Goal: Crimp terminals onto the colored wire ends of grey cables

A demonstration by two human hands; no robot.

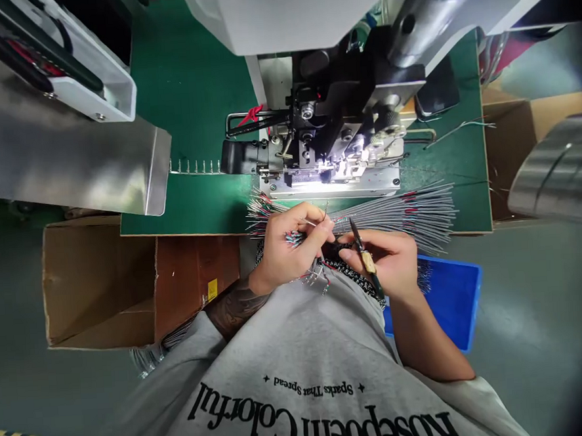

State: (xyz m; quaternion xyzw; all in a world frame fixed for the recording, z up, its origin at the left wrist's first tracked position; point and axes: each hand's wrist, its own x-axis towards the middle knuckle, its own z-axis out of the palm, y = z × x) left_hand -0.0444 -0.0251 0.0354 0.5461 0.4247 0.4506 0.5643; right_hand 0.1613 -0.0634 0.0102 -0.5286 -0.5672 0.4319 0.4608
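Note:
My left hand [292, 244] is closed around several thin wires [293, 237] with red, blue and white ends. Its thumb and forefinger pinch one wire in front of the machine, and loose wire ends [319, 275] hang below the palm. In my right hand [395, 258], at a slant, is a slim dark pointed tool that looks like tweezers [367, 261], with yellowish tape round its middle. The tool's tip points up, a little right of my left fingertips, apart from them. Behind both hands, grey cables [389, 215] lie in a wide bundle along the table edge.
A lit terminal-crimping machine [326, 143] stands on the green table [188, 73], a strip of metal terminals [196, 166] feeding in from the left. Cardboard boxes [102, 282] are at left; a blue tray [451, 294] is at lower right. A metal cylinder [559, 169] juts in at right.

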